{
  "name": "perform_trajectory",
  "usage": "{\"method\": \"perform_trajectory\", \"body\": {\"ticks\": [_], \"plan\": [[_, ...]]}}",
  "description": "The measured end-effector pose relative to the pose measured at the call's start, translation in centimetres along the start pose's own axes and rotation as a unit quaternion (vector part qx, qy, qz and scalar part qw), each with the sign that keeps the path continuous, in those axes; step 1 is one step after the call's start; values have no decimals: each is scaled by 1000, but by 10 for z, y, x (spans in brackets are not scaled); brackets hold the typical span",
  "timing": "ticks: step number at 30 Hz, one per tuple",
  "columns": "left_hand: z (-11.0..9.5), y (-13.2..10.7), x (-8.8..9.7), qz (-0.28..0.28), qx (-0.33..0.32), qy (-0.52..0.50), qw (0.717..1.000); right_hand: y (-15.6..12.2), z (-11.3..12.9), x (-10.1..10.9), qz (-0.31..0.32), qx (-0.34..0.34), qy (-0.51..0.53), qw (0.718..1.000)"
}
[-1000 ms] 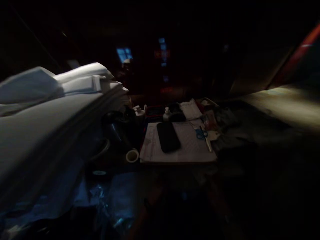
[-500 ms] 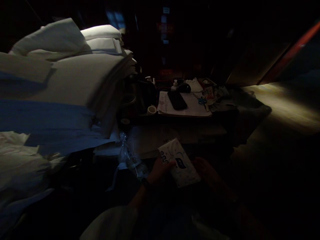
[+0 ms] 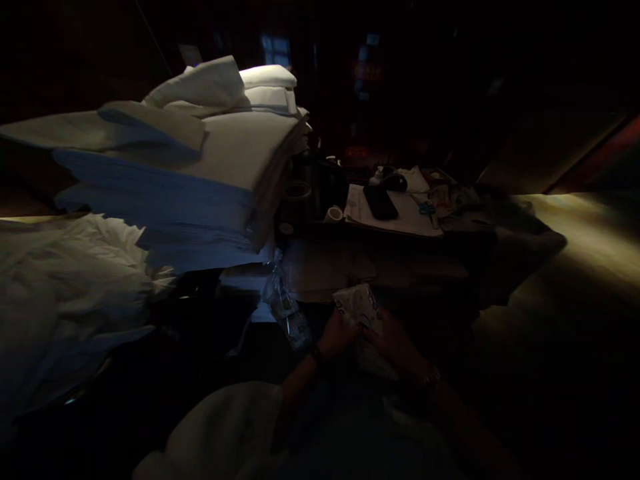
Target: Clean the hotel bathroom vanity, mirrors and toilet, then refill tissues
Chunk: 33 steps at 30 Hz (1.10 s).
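A pale packet of tissues (image 3: pixel 357 301) with dark print is held in front of me, low in the middle of the view. My left hand (image 3: pixel 339 333) grips its left side, fingers closed, with the thumb across the front. My right hand (image 3: pixel 395 340) is closed on the right side, its thumb near the left one at the packet's middle. Part of the packet is covered by both hands, and its lower end shows dimly below them. Beside my left hand hangs a clear plastic bag (image 3: pixel 290 313) with something inside that I cannot make out.
At left rises a tall stack of folded white linen (image 3: pixel 200 193), above a crumpled white cloth heap (image 3: pixel 75 287). Ahead, a dark phone (image 3: pixel 380 202) lies on papers (image 3: pixel 417 223) near blue-handled scissors (image 3: pixel 427 209) and a paper roll (image 3: pixel 333 214). The surroundings are very dark.
My right hand has come in from beside the packet and now grips it along with my left. The view has swung left, so the linen and the desk items appear farther right.
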<state>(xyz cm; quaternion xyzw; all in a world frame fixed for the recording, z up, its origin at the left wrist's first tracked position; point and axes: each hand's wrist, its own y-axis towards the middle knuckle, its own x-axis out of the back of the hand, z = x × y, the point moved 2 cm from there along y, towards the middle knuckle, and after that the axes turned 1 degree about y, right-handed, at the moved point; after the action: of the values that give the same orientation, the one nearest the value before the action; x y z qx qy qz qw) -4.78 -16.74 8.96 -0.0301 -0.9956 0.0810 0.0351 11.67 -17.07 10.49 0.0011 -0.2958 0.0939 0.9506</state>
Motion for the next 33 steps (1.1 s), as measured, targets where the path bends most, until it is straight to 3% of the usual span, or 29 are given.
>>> {"method": "perform_trajectory", "body": {"ticks": [3,7,10,12,16,21,28,33], "plan": [[-2,4,-6,22,-4,-9,1000,21,-16,27,25,-36,96,994],[-6,2,-15,104,44,-118,987,42,-61,56,51,-138,276,950],[-9,5,-20,115,123,-197,966,47,-91,58,65,-190,306,931],[-11,12,-24,99,147,-204,963,49,-102,55,55,-178,260,947],[-12,31,-33,78,161,-192,965,53,-98,53,-11,-63,112,992],[-10,44,-48,74,157,-153,973,57,-85,49,54,-33,50,997],[7,64,-66,25,139,-64,988,62,-81,52,76,-35,92,992],[16,82,-76,53,141,-2,989,62,-88,60,81,-17,129,988]]}}
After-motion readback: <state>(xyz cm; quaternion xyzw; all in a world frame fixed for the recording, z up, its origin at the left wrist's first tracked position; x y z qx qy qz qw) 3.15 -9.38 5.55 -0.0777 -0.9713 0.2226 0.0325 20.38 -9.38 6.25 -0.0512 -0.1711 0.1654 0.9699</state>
